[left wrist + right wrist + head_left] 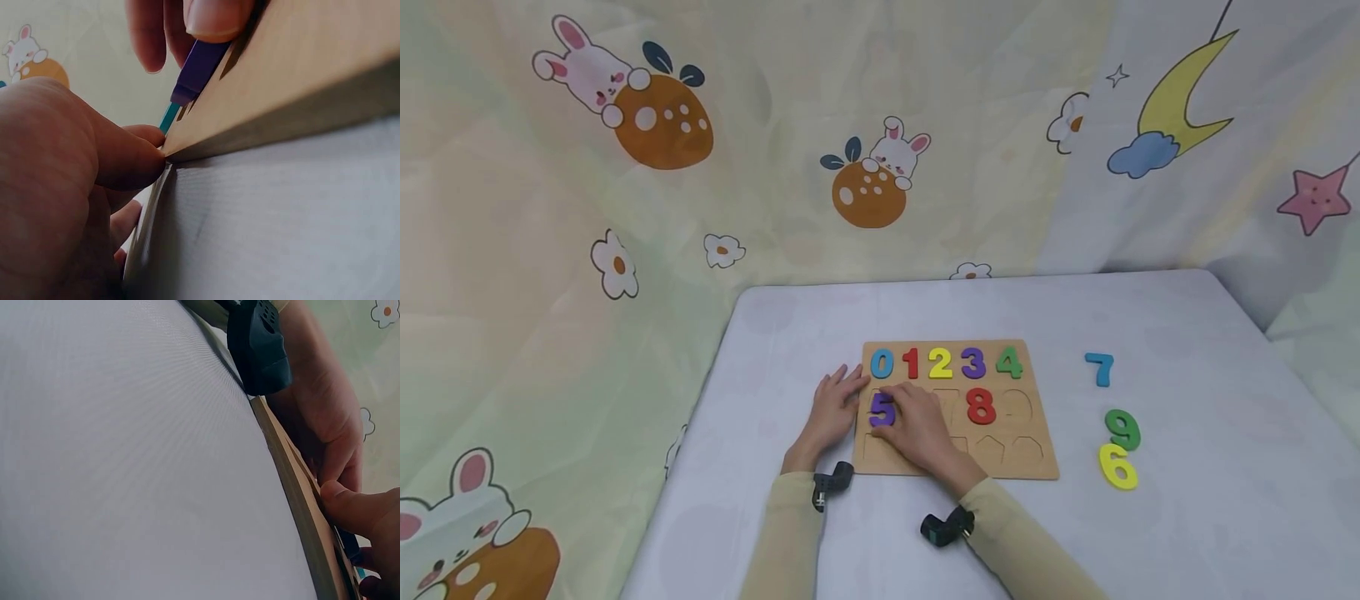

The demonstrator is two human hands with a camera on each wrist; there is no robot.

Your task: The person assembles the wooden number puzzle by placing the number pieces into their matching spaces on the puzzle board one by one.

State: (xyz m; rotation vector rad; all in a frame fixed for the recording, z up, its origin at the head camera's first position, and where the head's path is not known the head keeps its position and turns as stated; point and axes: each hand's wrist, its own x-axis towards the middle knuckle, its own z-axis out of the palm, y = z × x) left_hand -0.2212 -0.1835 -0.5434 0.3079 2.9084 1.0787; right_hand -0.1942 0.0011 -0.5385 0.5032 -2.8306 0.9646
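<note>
One purple 5 (882, 407) is pinched in the grip of my right hand (919, 425), at the middle row's left end on the wooden board (1011, 430); my left hand (835, 408), loosely extended, touches the board's left edge.

The place looks like a children's play corner; whether in a home or a school, I cannot tell. The cloth wall (760, 183) is printed with rabbits (591, 77), a moon (1163, 102) and a star (1315, 198), and a number board (1040, 465) lies on the table (797, 333).
</note>
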